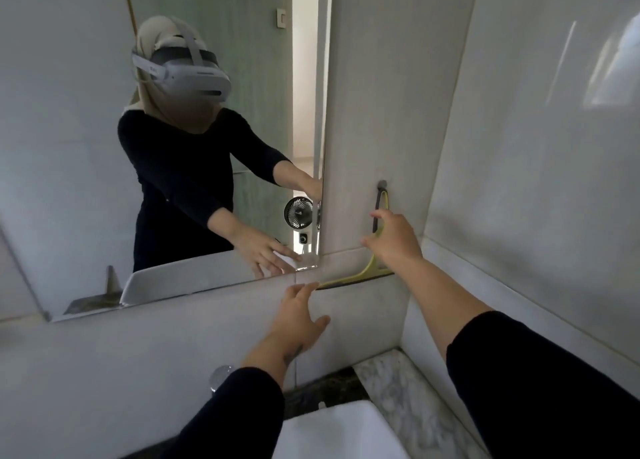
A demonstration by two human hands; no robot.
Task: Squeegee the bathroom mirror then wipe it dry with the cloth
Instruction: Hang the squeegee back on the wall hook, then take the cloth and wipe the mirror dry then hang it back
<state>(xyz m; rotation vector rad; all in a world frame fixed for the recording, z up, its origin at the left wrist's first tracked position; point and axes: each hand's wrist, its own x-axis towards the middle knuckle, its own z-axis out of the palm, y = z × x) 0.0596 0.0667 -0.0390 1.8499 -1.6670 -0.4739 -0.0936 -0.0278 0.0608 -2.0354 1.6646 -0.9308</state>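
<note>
Long black sleeves (540, 382) to the forearms, small dark mark on left wrist (290, 354)

One mirror (173, 147), one squeegee (360, 275), one sink (339, 431), one tap (221, 377), two hands: left hand (298, 316), right hand (393, 238).

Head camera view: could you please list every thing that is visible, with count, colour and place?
mirror: one, silver-edged, on the wall at left; reflects the person, a black fan and a doorway
squeegee: one, yellow-green with a dark blade, hanging from a hook on the wall right of the mirror
hook: one, dark, on the wall above the squeegee
sink: one, white, bottom centre
tap: one, chrome, left of the sink, partly hidden
counter: one, grey marble, right of the sink
wall tiles: pale grey, all around
left hand: open, below the mirror's corner, near the blade's end
right hand: open, fingers at the squeegee's grip, not closed
</note>
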